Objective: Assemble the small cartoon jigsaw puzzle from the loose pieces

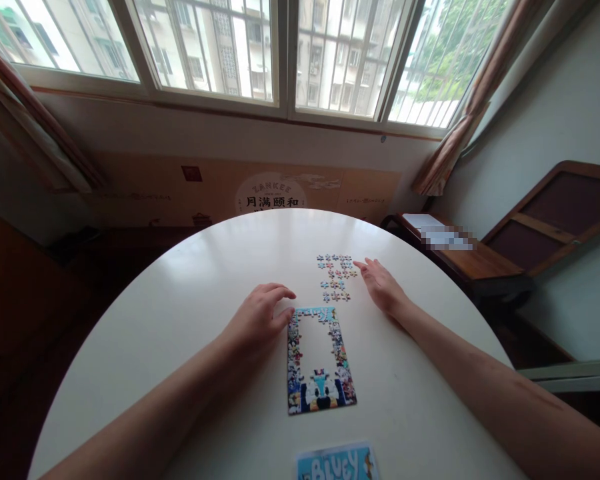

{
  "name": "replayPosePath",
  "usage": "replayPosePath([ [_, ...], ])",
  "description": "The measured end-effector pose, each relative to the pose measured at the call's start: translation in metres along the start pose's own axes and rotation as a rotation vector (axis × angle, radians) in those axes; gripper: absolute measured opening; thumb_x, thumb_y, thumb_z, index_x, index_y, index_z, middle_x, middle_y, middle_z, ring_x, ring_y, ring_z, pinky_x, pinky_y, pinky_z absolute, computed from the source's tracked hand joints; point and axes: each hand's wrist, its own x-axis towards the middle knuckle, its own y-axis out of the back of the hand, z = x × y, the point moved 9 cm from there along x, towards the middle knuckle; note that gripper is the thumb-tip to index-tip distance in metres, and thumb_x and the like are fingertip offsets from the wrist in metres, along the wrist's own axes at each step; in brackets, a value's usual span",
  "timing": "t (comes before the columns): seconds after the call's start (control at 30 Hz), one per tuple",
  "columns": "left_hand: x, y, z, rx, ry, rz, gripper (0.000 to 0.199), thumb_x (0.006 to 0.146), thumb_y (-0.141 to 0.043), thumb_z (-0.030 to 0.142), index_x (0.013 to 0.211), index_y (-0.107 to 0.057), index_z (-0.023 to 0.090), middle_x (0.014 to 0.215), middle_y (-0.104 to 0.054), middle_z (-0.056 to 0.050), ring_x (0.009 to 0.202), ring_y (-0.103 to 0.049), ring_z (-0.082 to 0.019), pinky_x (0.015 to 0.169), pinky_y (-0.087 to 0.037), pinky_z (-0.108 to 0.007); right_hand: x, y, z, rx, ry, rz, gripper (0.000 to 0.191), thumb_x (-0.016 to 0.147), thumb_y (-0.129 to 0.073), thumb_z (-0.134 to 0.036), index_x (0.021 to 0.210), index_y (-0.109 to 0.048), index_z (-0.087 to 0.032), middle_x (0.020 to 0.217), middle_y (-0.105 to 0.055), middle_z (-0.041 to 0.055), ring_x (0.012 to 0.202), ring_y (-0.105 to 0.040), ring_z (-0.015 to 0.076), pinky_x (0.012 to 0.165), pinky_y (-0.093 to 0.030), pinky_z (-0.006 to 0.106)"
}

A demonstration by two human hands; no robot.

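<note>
A partly assembled jigsaw puzzle [294,360] lies on the white round table, its frame of joined pieces around an open middle. At its lower end the joined pieces show a blue cartoon dog's face. My left hand [263,310] rests by the puzzle's upper left corner, fingers apart and curved, with nothing visible in it. Beyond the puzzle, loose jigsaw pieces [335,274] are laid out in several short rows. My right hand [378,283] is at the right side of these rows, index finger stretched toward the upper pieces; whether it touches one I cannot tell.
A blue card or box marked "BLUEY" [336,463] lies at the near table edge. The white table [180,320] has a curved rim. Behind it stands a printed beige panel [220,177] below barred windows. A wooden chair [510,260] with papers is at right.
</note>
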Motion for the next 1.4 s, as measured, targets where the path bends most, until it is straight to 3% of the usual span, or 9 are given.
replayPosePath([
  [0.33, 0.001, 0.000, -0.010, -0.013, 0.016, -0.003, 0.022, 0.089, -0.057, 0.031, 0.105, -0.070, 0.022, 0.118, -0.069, -0.009, 0.116, -0.061, -0.030, 0.103, -0.050, -0.053, 0.014, 0.000, 0.001, -0.001, -0.009, -0.014, 0.072, 0.102, -0.015, -0.061, 0.131, -0.070, -0.025, 0.159, -0.043, 0.0070, 0.153, -0.025, 0.0343, 0.124, -0.019, 0.053],
  [0.53, 0.002, -0.001, -0.007, 0.003, 0.012, -0.023, 0.023, 0.087, -0.058, 0.030, 0.105, -0.071, 0.023, 0.118, -0.070, -0.009, 0.114, -0.062, -0.029, 0.102, -0.051, -0.054, 0.016, 0.032, 0.029, -0.037, -0.062, 0.109, 0.076, 0.103, -0.012, -0.058, 0.111, -0.079, -0.022, 0.146, -0.056, 0.0106, 0.144, -0.040, 0.0304, 0.122, -0.026, 0.048],
  [0.63, 0.002, -0.002, -0.004, 0.018, 0.014, -0.043, 0.022, 0.087, -0.059, 0.029, 0.104, -0.071, 0.023, 0.118, -0.070, -0.008, 0.114, -0.062, -0.030, 0.101, -0.051, -0.054, 0.015, 0.050, 0.040, -0.074, -0.064, 0.142, 0.065, 0.102, -0.023, -0.049, 0.092, -0.080, -0.019, 0.134, -0.064, 0.0146, 0.132, -0.053, 0.0305, 0.117, -0.035, 0.047],
  [0.73, 0.002, -0.002, 0.000, 0.023, 0.015, -0.057, 0.021, 0.087, -0.059, 0.027, 0.103, -0.071, 0.023, 0.118, -0.070, -0.008, 0.114, -0.062, -0.029, 0.102, -0.050, -0.053, 0.011, 0.058, 0.042, -0.113, -0.049, 0.129, 0.037, 0.091, -0.050, -0.044, 0.079, -0.076, -0.019, 0.126, -0.066, 0.0154, 0.126, -0.056, 0.0332, 0.114, -0.036, 0.047],
  [0.8, 0.002, -0.001, 0.002, 0.022, 0.023, -0.062, 0.020, 0.087, -0.059, 0.027, 0.103, -0.071, 0.022, 0.118, -0.070, -0.008, 0.113, -0.062, -0.028, 0.103, -0.050, -0.052, 0.009, 0.059, 0.040, -0.152, -0.045, 0.118, 0.025, 0.083, -0.061, -0.041, 0.084, -0.074, -0.020, 0.121, -0.068, 0.0137, 0.121, -0.058, 0.0337, 0.110, -0.040, 0.048],
  [0.9, 0.003, -0.002, 0.003, 0.013, 0.044, -0.077, 0.020, 0.088, -0.060, 0.028, 0.104, -0.071, 0.022, 0.119, -0.069, -0.008, 0.114, -0.061, -0.027, 0.104, -0.049, -0.051, 0.005, 0.061, 0.034, -0.287, -0.068, 0.105, 0.024, 0.082, -0.062, -0.043, 0.090, -0.073, -0.022, 0.113, -0.071, 0.0106, 0.111, -0.061, 0.0338, 0.094, -0.049, 0.046],
  [1.07, 0.002, -0.002, 0.000, -0.003, 0.072, -0.098, 0.020, 0.089, -0.060, 0.030, 0.105, -0.071, 0.023, 0.122, -0.068, -0.007, 0.117, -0.059, -0.027, 0.105, -0.048, -0.051, 0.001, 0.066, 0.030, -0.360, -0.125, 0.055, 0.024, 0.083, -0.061, -0.041, 0.090, -0.077, -0.025, 0.104, -0.074, 0.0090, 0.099, -0.065, 0.0317, 0.076, -0.050, 0.040],
  [1.27, 0.001, 0.001, 0.001, -0.015, 0.069, -0.088, 0.020, 0.091, -0.059, 0.032, 0.105, -0.071, 0.024, 0.123, -0.067, -0.007, 0.119, -0.059, -0.028, 0.106, -0.048, -0.052, 0.001, 0.060, 0.036, -0.216, -0.110, -0.106, 0.022, 0.081, -0.062, -0.038, 0.087, -0.078, -0.025, 0.088, -0.076, 0.0029, 0.080, -0.067, 0.0226, 0.073, -0.049, 0.033],
  [1.4, 0.000, 0.002, 0.004, -0.015, 0.062, -0.078, 0.019, 0.091, -0.060, 0.032, 0.103, -0.071, 0.023, 0.123, -0.068, -0.007, 0.118, -0.059, -0.028, 0.105, -0.048, -0.053, -0.002, 0.063, 0.039, -0.199, -0.107, -0.149, 0.030, 0.078, -0.065, -0.043, 0.098, -0.078, -0.026, 0.093, -0.077, 0.0033, 0.080, -0.068, 0.0224, 0.071, -0.049, 0.033],
])
